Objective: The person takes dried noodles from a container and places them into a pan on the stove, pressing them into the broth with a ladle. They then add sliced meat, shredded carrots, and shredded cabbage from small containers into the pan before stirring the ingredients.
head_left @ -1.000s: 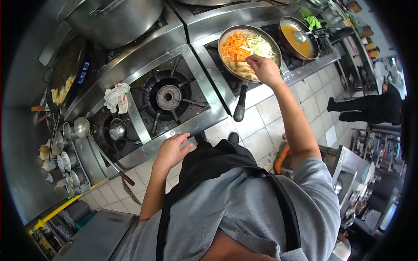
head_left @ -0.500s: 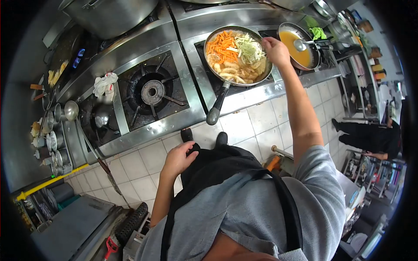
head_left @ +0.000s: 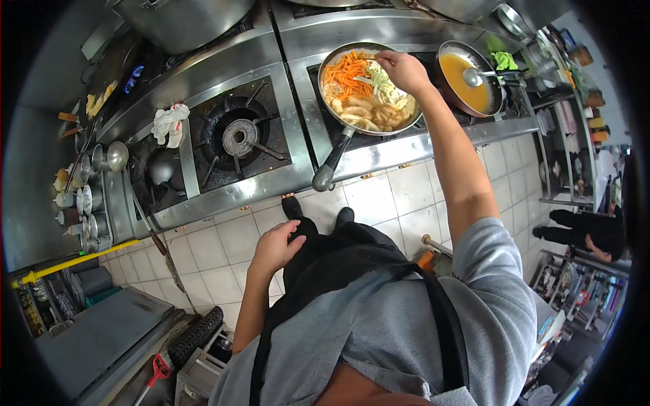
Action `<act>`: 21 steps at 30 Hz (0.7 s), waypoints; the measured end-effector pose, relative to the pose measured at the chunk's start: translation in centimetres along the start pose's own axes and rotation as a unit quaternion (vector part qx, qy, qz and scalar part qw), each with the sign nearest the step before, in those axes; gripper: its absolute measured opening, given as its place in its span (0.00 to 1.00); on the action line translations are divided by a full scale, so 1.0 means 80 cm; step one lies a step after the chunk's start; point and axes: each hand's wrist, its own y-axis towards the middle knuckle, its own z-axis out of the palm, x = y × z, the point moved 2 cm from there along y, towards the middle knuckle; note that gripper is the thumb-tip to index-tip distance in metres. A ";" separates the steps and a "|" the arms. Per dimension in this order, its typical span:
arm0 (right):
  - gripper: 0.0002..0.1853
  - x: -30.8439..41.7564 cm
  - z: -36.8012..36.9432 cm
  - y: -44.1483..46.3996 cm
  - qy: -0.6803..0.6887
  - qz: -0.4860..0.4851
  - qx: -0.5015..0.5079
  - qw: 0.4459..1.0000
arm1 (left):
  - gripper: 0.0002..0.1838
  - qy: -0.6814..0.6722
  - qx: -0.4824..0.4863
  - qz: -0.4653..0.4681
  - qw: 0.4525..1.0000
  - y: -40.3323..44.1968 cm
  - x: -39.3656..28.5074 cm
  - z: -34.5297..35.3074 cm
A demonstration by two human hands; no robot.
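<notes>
On the stove stands a frying pan (head_left: 321, 88) whose long dark handle (head_left: 330, 162) points toward me. Inside it, shredded carrot (head_left: 349, 76) lies at the left and pale green shredded vegetable (head_left: 387, 88) at the right, above pale pieces (head_left: 362, 115) in brownish liquid. My right hand (head_left: 404, 73) hovers over the pan's far right side, fingers pinched together near the carrot. Whatever may be between those fingertips is too small to make out. Away from the stove, my left hand (head_left: 276, 245) hangs before the black apron, thumb apart from the fingers, holding nothing.
Right of the pan, a second pan (head_left: 497, 101) holds orange-yellow liquid with a ladle (head_left: 473, 77) in it. An unused burner (head_left: 238, 138) and a white cloth (head_left: 169, 124) are to the left. A large pot (head_left: 183, 24) stands behind. Another person (head_left: 589, 230) is at far right.
My right hand has moved left and farther in over the pan, from its right rim toward the carrot. My left hand stays nearly where it was. The view has shifted slightly.
</notes>
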 end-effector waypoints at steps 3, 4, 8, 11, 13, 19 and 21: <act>0.15 0.007 -0.020 -0.002 0.013 0.007 -0.029 0.999 | 0.27 -0.010 -0.006 -0.009 1.000 -0.005 -0.002 0.005; 0.16 0.010 -0.035 -0.003 0.041 0.018 -0.034 0.998 | 0.27 -0.012 -0.004 -0.013 1.000 -0.007 -0.001 0.007; 0.17 -0.025 -0.052 0.010 0.200 0.037 0.155 0.967 | 0.27 -0.005 0.004 -0.006 1.000 -0.010 0.003 0.013; 0.17 -0.013 -0.047 0.009 0.175 0.036 0.182 0.967 | 0.27 -0.002 0.002 0.001 1.000 -0.008 0.001 0.015; 0.17 -0.002 -0.041 0.007 0.192 0.046 0.155 0.968 | 0.27 -0.002 0.000 0.002 1.000 -0.008 -0.001 0.015; 0.16 0.007 -0.043 0.002 0.203 0.004 0.159 0.966 | 0.27 -0.003 0.006 0.004 1.000 -0.012 -0.001 0.016; 0.15 0.019 -0.030 0.000 0.207 0.012 0.204 0.957 | 0.27 0.000 0.010 -0.001 1.000 -0.014 0.001 0.019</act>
